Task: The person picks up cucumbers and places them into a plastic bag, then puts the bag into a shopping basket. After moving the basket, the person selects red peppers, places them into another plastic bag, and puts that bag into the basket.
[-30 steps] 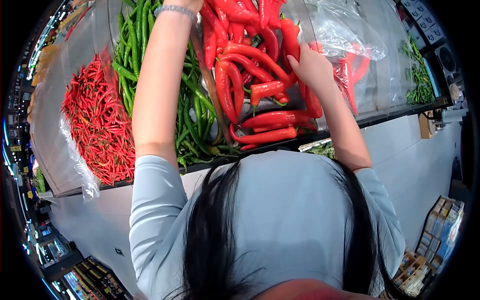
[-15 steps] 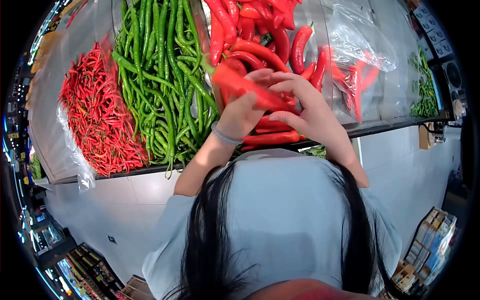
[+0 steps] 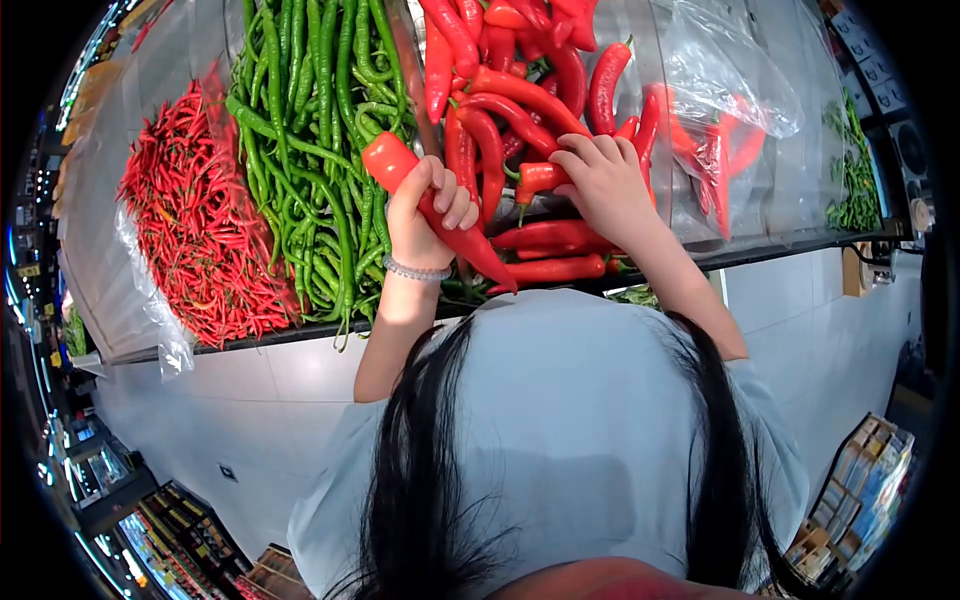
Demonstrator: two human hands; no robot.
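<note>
My left hand [image 3: 432, 215], with a beaded bracelet at its wrist, is wrapped around a large red chili pepper [image 3: 390, 160]. That pepper slants, its thick stem end up to the left and its tip down toward my shirt. Over the pile of large red chili peppers [image 3: 520, 95], my right hand [image 3: 607, 190] has its fingers curled round another red chili pepper [image 3: 537, 179] with a green stem. The far end of this second pepper is hidden beneath my fingers.
Left of the pile lie long green chili peppers [image 3: 320, 130], then small red chilies [image 3: 195, 225]. To the right, a clear plastic bag [image 3: 725, 85] covers several red peppers. The display's dark front edge [image 3: 770, 252] runs close to my body.
Both hands were together around one red pepper. My left hand has carried it left and turned it more upright; my right hand has let go and closed on another pepper in the pile.
</note>
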